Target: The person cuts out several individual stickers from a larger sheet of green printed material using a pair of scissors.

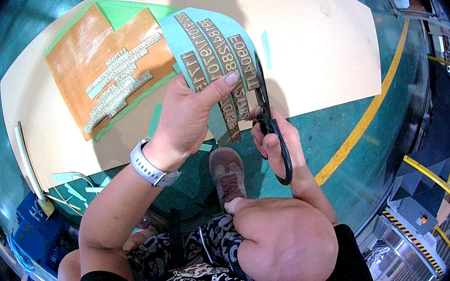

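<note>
My left hand [190,119] pinches a pale green sheet [210,49] that carries rows of tan raised characters, holding it up in front of me. My right hand [274,141] grips black scissors [268,119] by the handles; the blades point upward along the sheet's right edge. A white watch [150,167] sits on my left wrist. I am crouched, with my knee [285,244] and a brown shoe [227,173] below the hands.
A large tan board [307,33] lies on the green floor. On it rests an orange-brown sheet [96,61] with several cut character strips. Green offcuts [76,186] litter the floor at left. A yellow floor line [365,120] runs at right, blue crates at lower left.
</note>
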`<state>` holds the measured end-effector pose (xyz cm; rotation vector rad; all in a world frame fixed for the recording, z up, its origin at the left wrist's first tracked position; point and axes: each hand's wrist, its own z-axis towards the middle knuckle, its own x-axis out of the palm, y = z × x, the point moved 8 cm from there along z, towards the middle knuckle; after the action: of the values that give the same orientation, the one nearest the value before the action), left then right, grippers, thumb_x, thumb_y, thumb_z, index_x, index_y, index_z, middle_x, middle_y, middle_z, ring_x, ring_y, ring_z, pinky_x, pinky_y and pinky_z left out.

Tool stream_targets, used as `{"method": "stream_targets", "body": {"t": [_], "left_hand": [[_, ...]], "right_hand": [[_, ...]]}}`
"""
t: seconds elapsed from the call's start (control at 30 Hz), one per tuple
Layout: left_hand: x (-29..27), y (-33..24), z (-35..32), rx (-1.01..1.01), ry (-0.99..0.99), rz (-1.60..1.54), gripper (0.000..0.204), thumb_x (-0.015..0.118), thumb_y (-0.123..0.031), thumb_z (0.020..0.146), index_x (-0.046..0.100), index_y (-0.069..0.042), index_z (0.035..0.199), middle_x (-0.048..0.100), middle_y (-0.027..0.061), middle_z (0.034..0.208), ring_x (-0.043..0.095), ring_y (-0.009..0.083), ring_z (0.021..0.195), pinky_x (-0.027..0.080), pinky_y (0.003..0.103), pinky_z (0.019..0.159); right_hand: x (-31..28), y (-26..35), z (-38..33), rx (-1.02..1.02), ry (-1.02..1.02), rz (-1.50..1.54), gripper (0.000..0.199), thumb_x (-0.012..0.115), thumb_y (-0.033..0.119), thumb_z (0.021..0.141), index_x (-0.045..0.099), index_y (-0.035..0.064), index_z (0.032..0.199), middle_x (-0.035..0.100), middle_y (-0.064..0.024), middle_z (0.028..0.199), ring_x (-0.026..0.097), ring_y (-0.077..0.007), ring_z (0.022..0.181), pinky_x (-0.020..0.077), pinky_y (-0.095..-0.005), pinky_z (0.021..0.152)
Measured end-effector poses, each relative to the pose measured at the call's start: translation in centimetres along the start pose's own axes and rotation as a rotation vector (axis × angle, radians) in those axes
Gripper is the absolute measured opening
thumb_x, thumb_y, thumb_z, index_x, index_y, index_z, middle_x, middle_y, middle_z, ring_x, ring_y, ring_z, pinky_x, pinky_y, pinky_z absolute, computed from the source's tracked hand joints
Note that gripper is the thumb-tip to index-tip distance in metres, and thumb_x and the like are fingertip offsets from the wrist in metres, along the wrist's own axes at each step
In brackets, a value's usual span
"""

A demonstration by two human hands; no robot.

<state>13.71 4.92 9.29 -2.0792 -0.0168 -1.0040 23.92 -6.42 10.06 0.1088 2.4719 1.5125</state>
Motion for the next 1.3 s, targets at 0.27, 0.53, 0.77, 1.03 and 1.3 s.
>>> {"method": "stream_targets", "body": {"t": [0.27,0.53,0.77,1.03,1.3], "left_hand": [[0.1,-0.2,-0.1,0.024,-0.028,-0.012,0.025,0.059,-0.010,0.087,0.057,-0.003,0.112,0.063,0.0062,0.105,0.060,0.0136,0.093,0.048,0.029,0.082],[-0.2,0.0,0.0,0.041,-0.044,-0.019,0.022,0.059,-0.010,0.088,0.060,-0.002,0.108,0.065,0.0052,0.101,0.060,0.0115,0.090,0.048,0.027,0.081],[-0.5,0.3,0.2,0.009,-0.024,0.010,0.028,0.058,-0.007,0.087,0.054,-0.003,0.114,0.062,0.0064,0.107,0.059,0.0153,0.097,0.047,0.032,0.086],[-0.3,-0.4,0.8,-0.095,-0.021,-0.303,0.029,0.059,-0.010,0.087,0.053,-0.004,0.115,0.062,0.0066,0.105,0.060,0.0171,0.096,0.048,0.032,0.086],[0.0,-1.1,1.5,-0.055,0.008,-0.144,0.035,0.060,-0.004,0.085,0.048,-0.003,0.118,0.061,0.0101,0.108,0.060,0.0202,0.098,0.050,0.036,0.085]], "right_hand": [[0.1,0.4,0.0,0.011,-0.032,0.004,0.081,0.054,0.071,0.071,0.050,-0.0030,0.102,0.039,0.0052,0.063,0.038,-0.0022,0.052,0.0288,-0.0167,0.042],[-0.6,-0.2,-0.1,-0.044,0.002,-0.072,0.054,0.062,0.048,0.081,0.056,-0.0024,0.099,0.048,-0.0013,0.057,0.045,-0.0069,0.055,0.0391,-0.0221,0.052],[-0.8,0.2,-0.1,-0.031,-0.031,-0.141,0.048,0.066,0.043,0.080,0.057,-0.0002,0.099,0.054,-0.0053,0.058,0.052,-0.0099,0.053,0.0435,-0.0247,0.052],[-1.7,0.4,-0.6,-0.124,-0.053,-0.307,0.050,0.074,0.036,0.074,0.055,0.0000,0.102,0.054,-0.0064,0.060,0.055,-0.0138,0.052,0.0453,-0.0266,0.051],[-1.5,0.2,-0.9,-0.125,-0.010,-0.218,0.057,0.070,0.044,0.074,0.053,-0.0011,0.103,0.052,-0.0054,0.062,0.051,-0.0127,0.053,0.0432,-0.0256,0.050]]}}
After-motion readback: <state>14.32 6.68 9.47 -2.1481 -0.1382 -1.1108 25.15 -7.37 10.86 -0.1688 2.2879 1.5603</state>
